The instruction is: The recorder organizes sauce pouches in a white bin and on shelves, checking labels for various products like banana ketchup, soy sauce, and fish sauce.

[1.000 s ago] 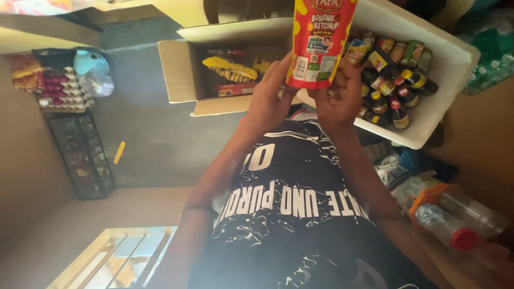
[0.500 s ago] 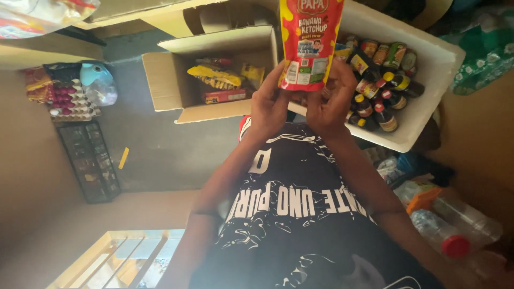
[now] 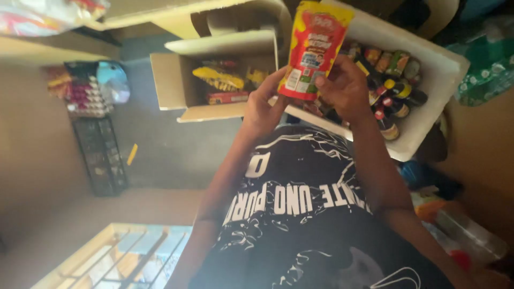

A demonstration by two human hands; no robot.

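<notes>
Both my hands hold a red and yellow stand-up pouch point(image 3: 314, 49) upright in front of me. My left hand point(image 3: 263, 108) grips its lower left corner, thumb on the white label. My right hand point(image 3: 345, 88) holds its lower right edge with fingers curled behind it. Behind the pouch, a white foam box point(image 3: 435, 85) is packed with several dark sauce bottles with coloured caps. My black shirt with white print point(image 3: 300, 203) fills the lower middle of the view.
An open cardboard box point(image 3: 170, 80) with yellow and red packets sits left of the pouch. A black wire crate point(image 3: 100, 155) and stacked pink items point(image 3: 80, 95) stand further left. Plastic bottles point(image 3: 466, 238) lie at lower right, and a light wooden frame point(image 3: 115, 257) at lower left.
The pouch has tilted slightly, its top leaning right, and sits a little lower in view. Both hands have kept their grip; the view has shifted a bit.
</notes>
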